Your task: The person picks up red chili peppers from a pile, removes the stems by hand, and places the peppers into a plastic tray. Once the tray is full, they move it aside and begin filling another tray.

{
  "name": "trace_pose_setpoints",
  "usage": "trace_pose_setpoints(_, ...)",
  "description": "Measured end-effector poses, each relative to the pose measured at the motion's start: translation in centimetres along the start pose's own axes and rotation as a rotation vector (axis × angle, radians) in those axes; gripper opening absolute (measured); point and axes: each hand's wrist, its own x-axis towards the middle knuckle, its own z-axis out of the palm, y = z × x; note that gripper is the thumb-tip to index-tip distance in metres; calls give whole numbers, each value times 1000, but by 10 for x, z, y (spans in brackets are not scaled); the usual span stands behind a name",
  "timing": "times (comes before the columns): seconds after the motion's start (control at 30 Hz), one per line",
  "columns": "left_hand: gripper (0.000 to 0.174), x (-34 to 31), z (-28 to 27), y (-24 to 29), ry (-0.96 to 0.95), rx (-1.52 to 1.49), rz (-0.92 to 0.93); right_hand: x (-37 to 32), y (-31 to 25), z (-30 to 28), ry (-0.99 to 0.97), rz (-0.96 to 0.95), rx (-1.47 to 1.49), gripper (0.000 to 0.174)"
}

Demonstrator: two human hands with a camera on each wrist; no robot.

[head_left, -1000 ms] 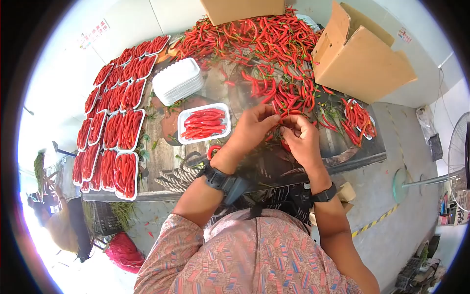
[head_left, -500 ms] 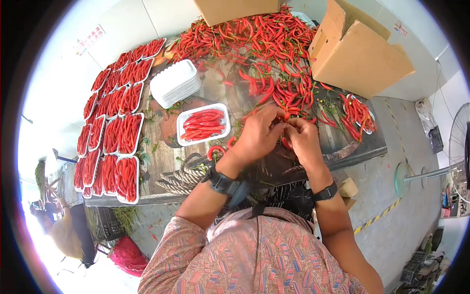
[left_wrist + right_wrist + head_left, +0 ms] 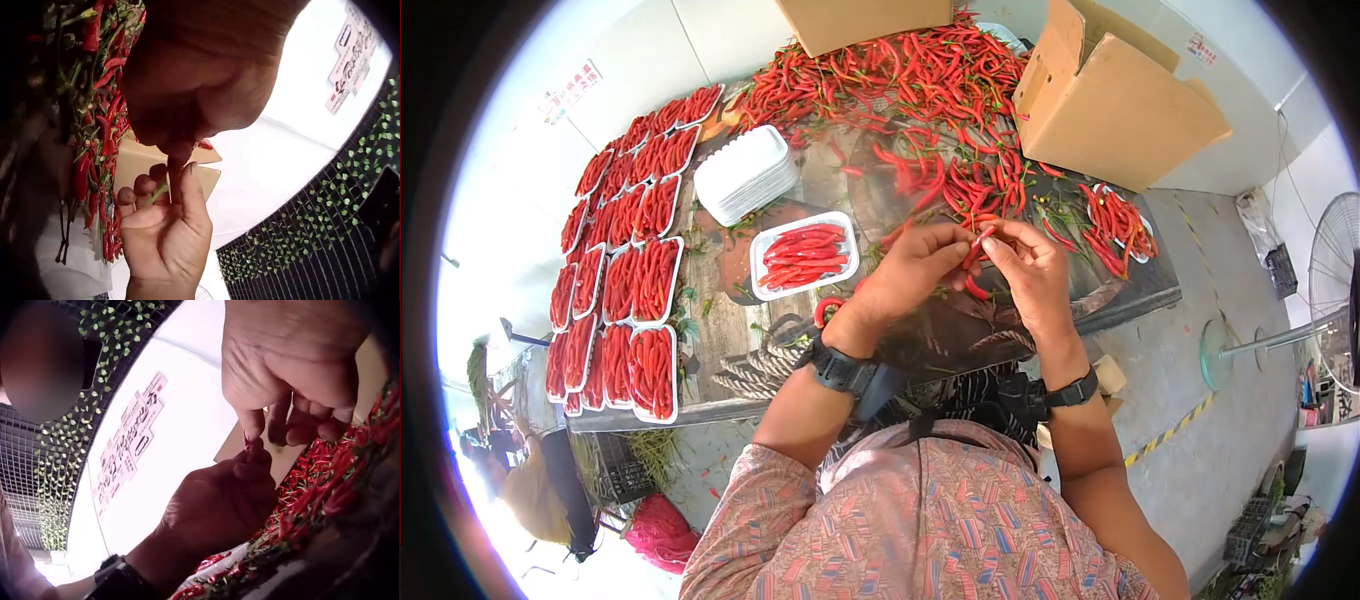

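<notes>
A table [image 3: 960,340] carries a broad heap of red chillies [image 3: 900,70] and, nearer the person, 1 partly filled white tray [image 3: 853,250]. Above the table's near edge the left hand [image 3: 915,270] and right hand [image 3: 1025,270] meet, the fingertips of both pinching 1 chilli [image 3: 973,250] between them.

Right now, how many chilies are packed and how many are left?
Lots done: rows of filled trays sit at the left. The middle tray is partly filled. The left hand and right hand pinch one chili. A big loose pile and stacked empty trays remain.
</notes>
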Motion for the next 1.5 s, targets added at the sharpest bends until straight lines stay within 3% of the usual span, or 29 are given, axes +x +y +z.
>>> trace_pose_setpoints(0.43,21,1,0,-3,-30,74,-50,-4,6,-3,42,15,-157,13)
trace_pose_setpoints(0.77,19,1,5,-2,-8,115,-62,-10,10,-4,39,51,-8,13)
trace_pose_setpoints(0.87,19,1,6,-4,6,133,-78,-7,6,-14,66,-58,-92,12)
trace_pose_setpoints(0.93,19,2,3,-8,65,170,-84,-1,-10,-31,129,-66,-10,14)
trace_pose_setpoints(0.97,19,3,3,-9,64,171,-81,1,-11,-45,284,-40,-164,17)
trace_pose_setpoints(1.03,19,5,1,-10,78,228,-57,6,-17,-65,402,-20,-29,19)
trace_pose_setpoints(1.23,17,8,1,-25,99,133,-20,-4,-74,-45,371,-320,-143,18)
trace_pose_setpoints(1.37,15,8,1,-22,139,105,18,6,-141,-2,408,-935,-266,15)
trace_pose_setpoints(1.43,18,7,-1,-22,107,70,3,21,-171,14,315,-1236,-152,15)
trace_pose_setpoints(1.5,17,6,-1,-16,118,66,43,39,-206,40,388,-1369,-111,13)
